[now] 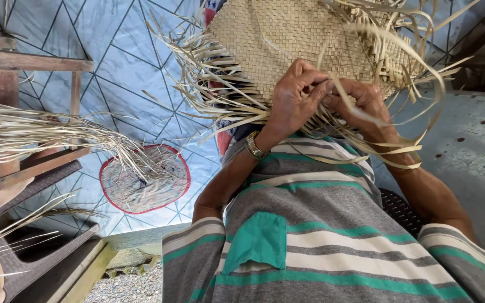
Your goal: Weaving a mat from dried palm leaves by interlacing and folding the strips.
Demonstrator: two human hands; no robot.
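While both hands' fingers (310, 84) pinch loose strips (366, 140), the woven mat (287, 39) extends away.

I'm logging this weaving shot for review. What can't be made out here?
- Woven mat: its far side is cut off by the top edge of the head view.
- Left hand and right hand: fingertips buried in loose strips, so the exact grip is unclear.
- Wooden frame: cut off at left.

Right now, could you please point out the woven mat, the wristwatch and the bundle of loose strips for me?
woven mat (287, 39), head view, on the tight plaited middle.
wristwatch (255, 147), head view, on the band at the wrist.
bundle of loose strips (40, 132), head view, on the middle of the pale dry strands.
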